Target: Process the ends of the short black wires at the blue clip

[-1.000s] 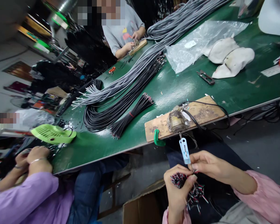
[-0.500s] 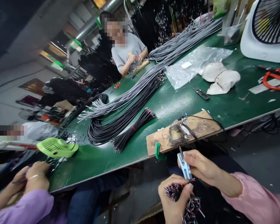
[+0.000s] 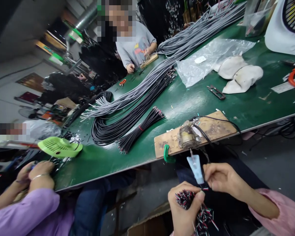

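My left hand (image 3: 185,206) is closed around a bundle of thin wires (image 3: 203,218) with black, red and white strands. One wire end sticks out past my thumb, just below a light blue plastic peg (image 3: 196,168). The peg is in front of a metal tip at the board's edge; whether it grips the wire cannot be made out. To its right, my right hand (image 3: 221,180) has curled fingers beside the peg; anything between the fingertips is hidden. Above the peg, a wooden board (image 3: 217,123) carries a stained, roundish fixture (image 3: 188,136) with a black cable.
A green clamp (image 3: 167,154) grips the board at the edge of the green table (image 3: 137,160). Black cable bundles (image 3: 141,127) and grey cables (image 3: 137,91) lie beyond. Snips (image 3: 215,92), a white cloth (image 3: 239,73) and a fan (image 3: 282,36) are rightward. Two co-workers sit nearby.
My right hand has come off the peg and moved slightly right and down. The peg has turned its broad face toward me. The far co-worker's hands have moved apart.
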{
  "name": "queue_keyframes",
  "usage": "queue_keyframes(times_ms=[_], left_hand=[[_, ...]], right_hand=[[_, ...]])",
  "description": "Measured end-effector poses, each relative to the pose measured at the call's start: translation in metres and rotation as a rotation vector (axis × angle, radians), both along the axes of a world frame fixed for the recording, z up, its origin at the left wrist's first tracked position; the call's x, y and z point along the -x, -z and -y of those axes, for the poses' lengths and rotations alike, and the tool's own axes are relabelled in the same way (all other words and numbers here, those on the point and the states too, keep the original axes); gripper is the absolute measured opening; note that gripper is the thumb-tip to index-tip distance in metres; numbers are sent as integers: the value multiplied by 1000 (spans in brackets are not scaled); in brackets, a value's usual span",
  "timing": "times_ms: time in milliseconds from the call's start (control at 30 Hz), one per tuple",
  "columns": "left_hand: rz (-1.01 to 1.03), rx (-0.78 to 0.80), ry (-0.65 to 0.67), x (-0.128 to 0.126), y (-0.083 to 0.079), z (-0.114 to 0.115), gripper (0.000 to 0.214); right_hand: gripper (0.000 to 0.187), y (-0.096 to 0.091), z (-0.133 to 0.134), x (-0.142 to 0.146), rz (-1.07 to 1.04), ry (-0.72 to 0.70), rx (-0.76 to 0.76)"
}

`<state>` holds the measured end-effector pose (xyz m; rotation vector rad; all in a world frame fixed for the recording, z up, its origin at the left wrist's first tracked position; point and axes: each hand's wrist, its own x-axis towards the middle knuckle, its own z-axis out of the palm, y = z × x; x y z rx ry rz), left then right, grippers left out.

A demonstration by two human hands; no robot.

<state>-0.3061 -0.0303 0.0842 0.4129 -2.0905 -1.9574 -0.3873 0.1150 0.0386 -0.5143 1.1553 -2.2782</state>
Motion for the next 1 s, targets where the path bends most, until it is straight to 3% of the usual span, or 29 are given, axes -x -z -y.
queue_keyframes(times_ms=[133,267,367,467,567,800,1000], left_hand=[[133,-91,-120,-12,13,-5,28],[288,-205,-175,-22,24,-11,38],[286,-141,-194,-22,25,-12,39],[263,-39,-71,-16,20,-11,26],[289,-49,98,-12,18,-9,19],[310,-128,36,-9,19,-11,32],[375,-114,-104,-15,24,-15,25]], right_hand=[[7,-7,-6,-6,-357,98,-102],[23,-17,-5,-4,-393,89,-249],[19,-25,-4,-2,-459,23,-344],[14,-31,-2,0,-513,-4,-453],[16,-29,-1,1,-517,2,-561],[14,-17,-3,0,-469,-88,-420],[32,-8,0,-5,-418,29,-507]])
